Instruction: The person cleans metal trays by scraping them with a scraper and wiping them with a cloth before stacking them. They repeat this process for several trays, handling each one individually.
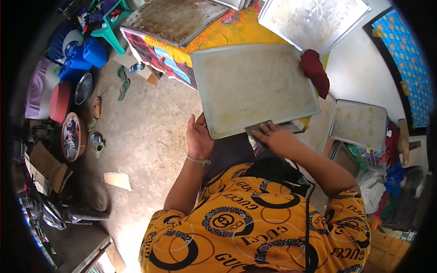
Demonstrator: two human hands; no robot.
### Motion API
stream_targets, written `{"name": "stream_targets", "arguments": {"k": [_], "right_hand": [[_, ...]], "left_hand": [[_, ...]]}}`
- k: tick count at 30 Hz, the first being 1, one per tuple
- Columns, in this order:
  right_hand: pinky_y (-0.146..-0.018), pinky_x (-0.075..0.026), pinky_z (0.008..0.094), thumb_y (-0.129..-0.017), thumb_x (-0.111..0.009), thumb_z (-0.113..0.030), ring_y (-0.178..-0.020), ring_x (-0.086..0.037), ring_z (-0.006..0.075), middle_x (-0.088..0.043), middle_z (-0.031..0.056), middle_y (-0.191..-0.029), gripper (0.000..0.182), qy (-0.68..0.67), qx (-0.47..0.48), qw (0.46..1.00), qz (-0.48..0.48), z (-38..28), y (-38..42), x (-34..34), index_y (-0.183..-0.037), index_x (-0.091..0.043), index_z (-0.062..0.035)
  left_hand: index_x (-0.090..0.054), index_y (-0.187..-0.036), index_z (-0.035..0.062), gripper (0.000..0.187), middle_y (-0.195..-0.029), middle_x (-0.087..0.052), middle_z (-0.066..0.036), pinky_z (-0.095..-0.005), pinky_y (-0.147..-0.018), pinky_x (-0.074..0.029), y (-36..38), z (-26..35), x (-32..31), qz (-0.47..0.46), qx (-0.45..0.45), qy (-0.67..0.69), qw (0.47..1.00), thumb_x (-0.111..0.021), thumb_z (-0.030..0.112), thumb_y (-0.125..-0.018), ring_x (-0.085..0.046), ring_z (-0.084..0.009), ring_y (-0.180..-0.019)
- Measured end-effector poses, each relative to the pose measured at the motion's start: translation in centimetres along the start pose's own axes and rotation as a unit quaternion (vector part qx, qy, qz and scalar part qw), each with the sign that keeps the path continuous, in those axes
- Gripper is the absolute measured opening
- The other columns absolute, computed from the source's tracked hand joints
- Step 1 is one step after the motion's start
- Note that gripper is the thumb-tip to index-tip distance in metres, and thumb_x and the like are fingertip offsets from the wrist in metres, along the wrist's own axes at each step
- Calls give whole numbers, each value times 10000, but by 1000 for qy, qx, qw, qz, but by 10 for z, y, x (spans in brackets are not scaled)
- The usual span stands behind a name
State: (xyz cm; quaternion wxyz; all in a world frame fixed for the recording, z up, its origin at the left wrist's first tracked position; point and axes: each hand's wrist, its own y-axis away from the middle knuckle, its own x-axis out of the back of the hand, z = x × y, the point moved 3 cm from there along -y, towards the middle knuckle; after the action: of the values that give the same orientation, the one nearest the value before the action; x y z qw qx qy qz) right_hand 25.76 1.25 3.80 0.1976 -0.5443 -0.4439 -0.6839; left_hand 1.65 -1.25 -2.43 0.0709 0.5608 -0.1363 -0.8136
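A large grey metal baking tray (255,86) lies tilted in front of me, its far part over the table and its near edge above my lap. My left hand (199,140) is at the tray's near left corner, palm up, with some fingers tucked behind the rim and hidden. My right hand (272,136) is closed on a flat, dark grey rectangular scraper (257,127) at the tray's near edge. A dark red cloth (314,73) hangs over the tray's far right corner.
A brown-stained tray (175,20) lies on the table's yellow cloth (214,34). Another tray (314,22) leans at the back right, and one more tray (358,125) stands lower right. Basins, blue jugs (84,57) and slippers (123,89) are on the left floor.
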Motion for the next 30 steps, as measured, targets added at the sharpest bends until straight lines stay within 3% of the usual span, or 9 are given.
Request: {"name": "stream_targets", "arguments": {"k": [4,10,11,14,15,21,25,28,30], "right_hand": [[-918,-463,421,-862,-469,-136,-1116,-525,377,-486,204,-1287,528,46,-53,994,80,41,-7,-5,-1379,-367,-118],[-724,-519,432,-845,-489,-136,-949,-602,356,-584,214,-1112,426,-26,-165,986,25,74,-44,12,-1264,-460,-68],[-761,-521,439,-876,-454,-148,-968,-602,362,-561,217,-1134,378,-71,-123,989,-45,43,-39,35,-1250,-474,-97],[-924,-465,459,-884,-434,-170,-1155,-508,358,-479,200,-1268,412,-62,26,997,47,-28,-31,25,-1294,-468,-165],[-937,-463,449,-797,-538,-87,-1222,-464,349,-467,156,-1334,574,-7,60,998,-2,-45,-32,29,-1352,-424,-176],[-975,-433,387,-800,-524,-77,-1240,-455,294,-457,97,-1370,551,-110,-16,994,-9,11,-13,37,-1329,-459,-217],[-910,-455,392,-760,-498,-3,-1089,-565,309,-521,94,-1308,591,-136,-134,981,-39,74,20,28,-1296,-515,-250],[-872,-465,384,-738,-490,26,-1010,-588,332,-539,93,-1278,603,-158,-127,976,-80,97,36,21,-1281,-532,-233],[-807,-471,410,-759,-489,-11,-890,-603,339,-614,115,-1097,544,-170,-91,981,-18,97,39,18,-1240,-572,-252]], "left_hand": [[-373,-1333,-57,643,-1303,-480,-130,-445,-1033,-335,2,-2,-2,-1,-4,-7,1000,-292,459,-959,-450,-297,-1220],[-385,-1325,-52,639,-1308,-475,-136,-478,-1042,-314,4,0,-6,17,10,29,999,-290,463,-958,-440,-311,-1227],[-385,-1325,-50,639,-1312,-473,-138,-483,-1043,-311,4,0,-5,15,8,25,1000,-295,463,-956,-437,-315,-1229],[-386,-1326,-46,638,-1324,-465,-143,-494,-1046,-304,2,-5,-6,5,14,27,1000,-309,466,-952,-430,-325,-1233],[-385,-1327,-45,639,-1329,-462,-144,-495,-1046,-303,2,-4,-9,-1,18,36,999,-313,467,-951,-427,-327,-1235],[-384,-1328,-47,641,-1313,-467,-138,-470,-1033,-328,1,-1,-1,-11,21,30,999,-316,467,-952,-438,-304,-1226],[-397,-1321,-41,631,-1295,-475,-123,-462,-1029,-338,3,0,-5,5,27,33,999,-325,466,-952,-443,-292,-1222],[-375,-1338,-44,652,-1344,-457,-128,-491,-1039,-310,1,0,-4,16,30,37,999,-304,475,-949,-430,-311,-1238],[-372,-1340,-41,656,-1344,-456,-129,-489,-1040,-310,0,0,-2,9,32,50,998,-310,479,-946,-429,-312,-1239]]}}
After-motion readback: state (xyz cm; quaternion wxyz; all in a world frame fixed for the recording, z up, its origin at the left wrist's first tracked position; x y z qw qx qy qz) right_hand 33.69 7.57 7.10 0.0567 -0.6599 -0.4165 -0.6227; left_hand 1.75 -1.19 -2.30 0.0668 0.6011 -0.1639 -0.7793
